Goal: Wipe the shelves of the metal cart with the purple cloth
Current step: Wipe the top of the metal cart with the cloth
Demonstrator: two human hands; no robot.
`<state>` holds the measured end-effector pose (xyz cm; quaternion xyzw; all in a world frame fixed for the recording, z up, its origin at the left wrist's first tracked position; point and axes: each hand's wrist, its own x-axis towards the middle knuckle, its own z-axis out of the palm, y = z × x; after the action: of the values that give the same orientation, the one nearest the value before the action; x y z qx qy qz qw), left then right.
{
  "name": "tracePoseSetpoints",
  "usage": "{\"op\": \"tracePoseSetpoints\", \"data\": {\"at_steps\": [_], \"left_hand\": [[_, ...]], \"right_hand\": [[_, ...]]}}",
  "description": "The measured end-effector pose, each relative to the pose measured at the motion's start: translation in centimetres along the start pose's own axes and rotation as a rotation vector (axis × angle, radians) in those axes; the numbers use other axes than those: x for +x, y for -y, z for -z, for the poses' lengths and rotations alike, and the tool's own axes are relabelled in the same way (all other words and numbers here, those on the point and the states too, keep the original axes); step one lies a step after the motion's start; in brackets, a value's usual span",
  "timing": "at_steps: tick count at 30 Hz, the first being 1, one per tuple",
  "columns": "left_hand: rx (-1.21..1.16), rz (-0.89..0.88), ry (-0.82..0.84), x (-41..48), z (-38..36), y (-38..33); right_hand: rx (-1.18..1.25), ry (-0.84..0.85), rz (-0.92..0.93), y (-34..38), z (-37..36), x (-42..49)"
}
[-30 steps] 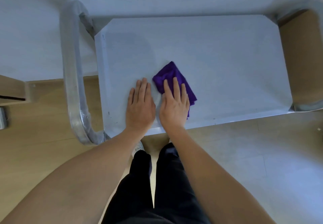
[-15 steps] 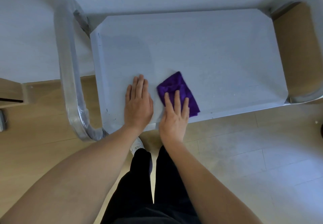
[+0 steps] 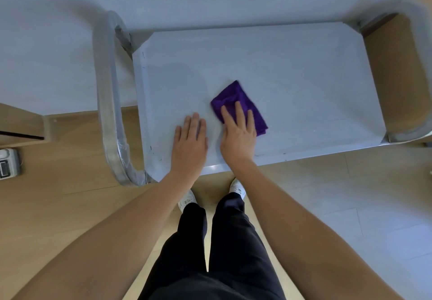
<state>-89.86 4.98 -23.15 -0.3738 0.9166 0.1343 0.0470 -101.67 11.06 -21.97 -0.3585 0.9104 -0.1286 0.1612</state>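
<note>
The metal cart's top shelf (image 3: 292, 70) is a flat grey sheet seen from above. A folded purple cloth (image 3: 236, 99) lies on it near the front middle. My right hand (image 3: 238, 133) presses flat on the cloth's near half with straight fingers. My left hand (image 3: 190, 142) rests flat on the bare shelf just left of it, fingers straight, holding nothing. Lower shelves are hidden under the top one.
A curved metal handle (image 3: 106, 103) bounds the cart's left end and another tube (image 3: 418, 126) its right end. A white wall runs behind the cart. A wooden cabinet corner (image 3: 21, 124) and a small grey device (image 3: 8, 164) lie at the left. My feet stand at the front edge.
My right hand slid the cloth toward the front edge, then back away from it again. My left hand stayed flat on the shelf.
</note>
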Motion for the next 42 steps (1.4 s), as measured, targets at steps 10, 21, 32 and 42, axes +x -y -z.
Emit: {"op": "tracePoseSetpoints", "data": {"at_steps": [10, 21, 32, 42], "left_hand": [[-0.01, -0.118, 0.245, 0.6, 3.0, 0.8], [-0.028, -0.037, 0.274, 0.6, 3.3, 0.3], [-0.136, 0.01, 0.271, 0.7, 4.1, 0.0], [-0.155, 0.028, 0.236, 0.9, 4.0, -0.2]], "right_hand": [[-0.024, 0.085, -0.088, -4.8, 3.5, 0.8], [-0.114, 0.15, 0.139, -0.2, 1.6, 3.4], [-0.102, 0.173, 0.242, 2.2, 1.7, 7.9], [-0.082, 0.136, 0.137, -1.0, 4.6, 15.0]]}}
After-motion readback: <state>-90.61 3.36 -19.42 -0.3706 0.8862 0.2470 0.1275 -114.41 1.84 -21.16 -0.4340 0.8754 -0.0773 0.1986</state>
